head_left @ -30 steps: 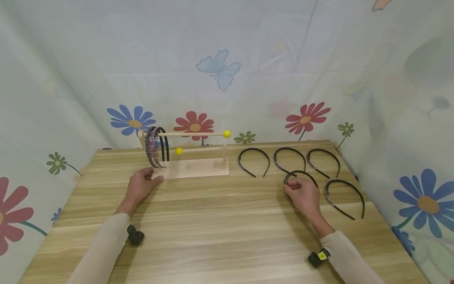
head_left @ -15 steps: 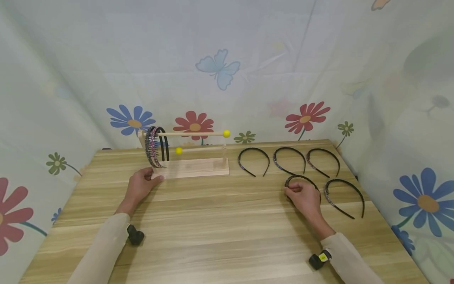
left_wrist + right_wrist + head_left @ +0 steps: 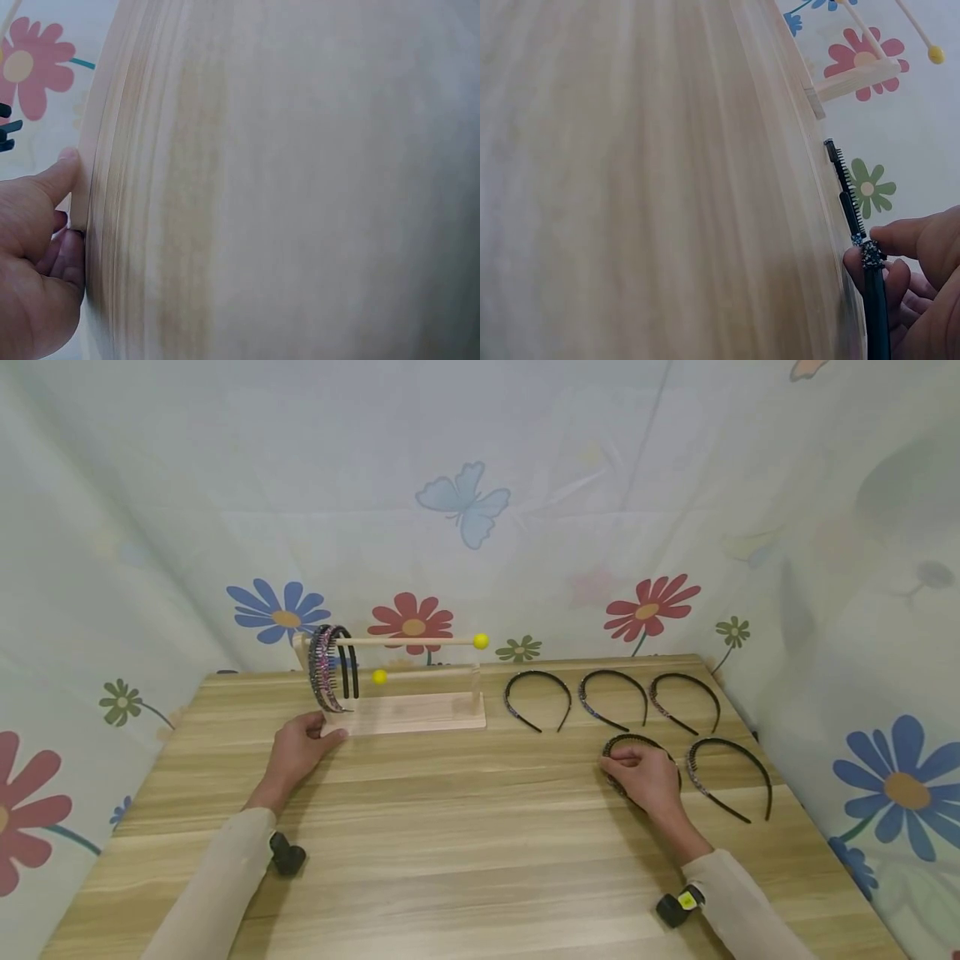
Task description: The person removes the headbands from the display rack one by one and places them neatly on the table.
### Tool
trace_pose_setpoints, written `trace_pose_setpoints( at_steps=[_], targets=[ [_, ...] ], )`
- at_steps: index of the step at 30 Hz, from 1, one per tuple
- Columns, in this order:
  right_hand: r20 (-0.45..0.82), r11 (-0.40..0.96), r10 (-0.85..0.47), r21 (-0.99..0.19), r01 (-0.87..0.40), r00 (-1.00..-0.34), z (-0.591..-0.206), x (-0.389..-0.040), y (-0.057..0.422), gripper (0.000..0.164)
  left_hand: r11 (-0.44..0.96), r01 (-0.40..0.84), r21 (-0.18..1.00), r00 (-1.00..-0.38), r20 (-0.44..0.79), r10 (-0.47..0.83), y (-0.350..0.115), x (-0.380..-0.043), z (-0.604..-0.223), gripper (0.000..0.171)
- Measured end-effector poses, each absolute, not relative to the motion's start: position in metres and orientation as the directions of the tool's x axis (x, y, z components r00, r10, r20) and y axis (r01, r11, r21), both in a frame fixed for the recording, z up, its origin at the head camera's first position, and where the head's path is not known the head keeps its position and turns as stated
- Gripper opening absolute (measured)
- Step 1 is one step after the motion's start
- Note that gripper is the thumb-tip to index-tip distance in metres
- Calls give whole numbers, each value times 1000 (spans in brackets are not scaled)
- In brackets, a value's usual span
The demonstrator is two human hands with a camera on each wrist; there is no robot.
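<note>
My left hand (image 3: 296,756) grips the near left corner of a wooden headband stand (image 3: 408,714), thumb on top of its base and fingers at its side. On the stand's upper rod, at the left end, hang several black toothed headbands (image 3: 324,668), some with pink or silvery beads. Over at the right, my right hand (image 3: 643,777) pinches a black headband (image 3: 618,742) between thumb and fingertips. Its beaded part (image 3: 872,255) shows between the fingers in the right wrist view; it lies low, at or close to the tabletop. The hand covers part of its arc.
Behind the held headband lie three headbands (image 3: 537,673) in a row on the wooden table (image 3: 450,860); one more headband (image 3: 761,768) lies to its right. Yellow balls (image 3: 481,642) cap the stand's rods. A flowered cloth (image 3: 465,427) hangs behind the table.
My right hand has brought the headband down and slightly towards me, so it lies flatter and apart from the back row. My left hand and the stand have stayed put.
</note>
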State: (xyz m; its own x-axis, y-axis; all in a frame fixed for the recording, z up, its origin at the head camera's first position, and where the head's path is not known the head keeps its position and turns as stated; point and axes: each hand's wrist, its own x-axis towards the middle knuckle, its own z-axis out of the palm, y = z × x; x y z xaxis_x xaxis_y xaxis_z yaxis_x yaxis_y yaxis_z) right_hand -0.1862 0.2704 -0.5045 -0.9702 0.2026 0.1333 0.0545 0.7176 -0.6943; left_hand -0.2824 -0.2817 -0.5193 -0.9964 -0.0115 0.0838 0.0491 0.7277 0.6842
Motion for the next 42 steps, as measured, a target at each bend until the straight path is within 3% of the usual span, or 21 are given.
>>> trace_pose_setpoints(
  at_steps=[15,26,42],
  targets=[
    [54,715,122,-697,50,-991,-491,-187,281,33,736,57,675,-996,92,-7,-283,-283,-520,57],
    [190,719,40,-688,-104,-981,-457,-199,274,34,733,59,678,-995,99,-11,-283,-282,-519,55],
    [359,610,-104,-714,-345,-927,-422,-222,204,32,743,86,664,-991,135,-6,-284,-285,-522,40]
  ],
)
